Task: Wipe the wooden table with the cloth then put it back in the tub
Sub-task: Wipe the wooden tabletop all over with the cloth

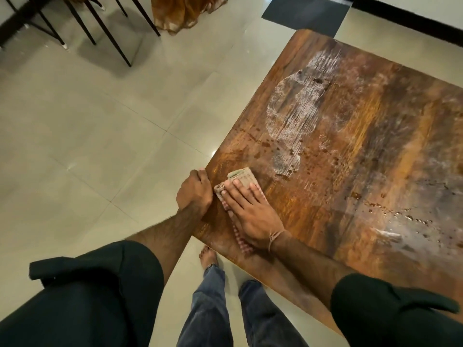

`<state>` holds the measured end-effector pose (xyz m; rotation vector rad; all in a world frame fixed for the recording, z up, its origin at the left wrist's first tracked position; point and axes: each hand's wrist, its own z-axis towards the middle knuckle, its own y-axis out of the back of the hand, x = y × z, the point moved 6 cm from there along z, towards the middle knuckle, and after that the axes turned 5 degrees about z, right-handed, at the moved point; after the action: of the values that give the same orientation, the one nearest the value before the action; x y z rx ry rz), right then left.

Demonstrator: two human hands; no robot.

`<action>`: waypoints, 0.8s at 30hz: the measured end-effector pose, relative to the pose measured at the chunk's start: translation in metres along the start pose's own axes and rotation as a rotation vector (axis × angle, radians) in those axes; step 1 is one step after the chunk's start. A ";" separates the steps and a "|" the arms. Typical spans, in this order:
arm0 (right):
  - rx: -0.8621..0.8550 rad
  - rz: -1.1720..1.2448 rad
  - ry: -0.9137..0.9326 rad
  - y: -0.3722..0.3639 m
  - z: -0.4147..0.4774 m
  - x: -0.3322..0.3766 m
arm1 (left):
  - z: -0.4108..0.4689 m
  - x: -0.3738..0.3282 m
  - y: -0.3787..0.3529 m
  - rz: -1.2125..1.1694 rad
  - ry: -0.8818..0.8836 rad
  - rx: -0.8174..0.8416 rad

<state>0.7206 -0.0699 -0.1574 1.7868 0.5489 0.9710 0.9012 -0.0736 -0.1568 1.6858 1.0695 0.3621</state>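
Folded checked cloth (241,177), beige and red, flat close to an edge of wooden table (363,146) — worn top, pale dusty patches, scattered droplets.

Open wooden table (363,146) surface beyond cloth (241,175); left hand (194,194) on edge blocks left side.

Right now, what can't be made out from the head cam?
tub: nowhere in the head view; its place cannot be told.
cloth: mostly under the right hand; fold and full extent hidden.
left hand: fingertips curl over the table edge, out of sight.
table: right side cut off by the frame edge.
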 end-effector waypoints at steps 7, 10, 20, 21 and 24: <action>-0.080 -0.001 -0.281 0.040 0.041 -0.074 | 0.000 -0.029 0.000 0.001 -0.147 -0.045; -0.116 0.060 -0.361 0.041 0.036 -0.067 | 0.002 -0.042 -0.002 0.023 -0.189 -0.029; -0.152 0.096 -0.553 0.055 0.001 -0.121 | 0.018 -0.087 -0.003 0.018 -0.211 0.022; -0.162 0.115 -0.607 0.058 0.010 -0.126 | 0.019 -0.088 -0.001 0.009 -0.203 0.023; -0.169 0.143 -0.640 0.057 0.023 -0.112 | 0.022 -0.088 0.003 -0.014 -0.176 0.030</action>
<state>0.6710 -0.1873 -0.1503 1.8673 -0.0625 0.4693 0.8687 -0.1565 -0.1400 1.7021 0.9608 0.1852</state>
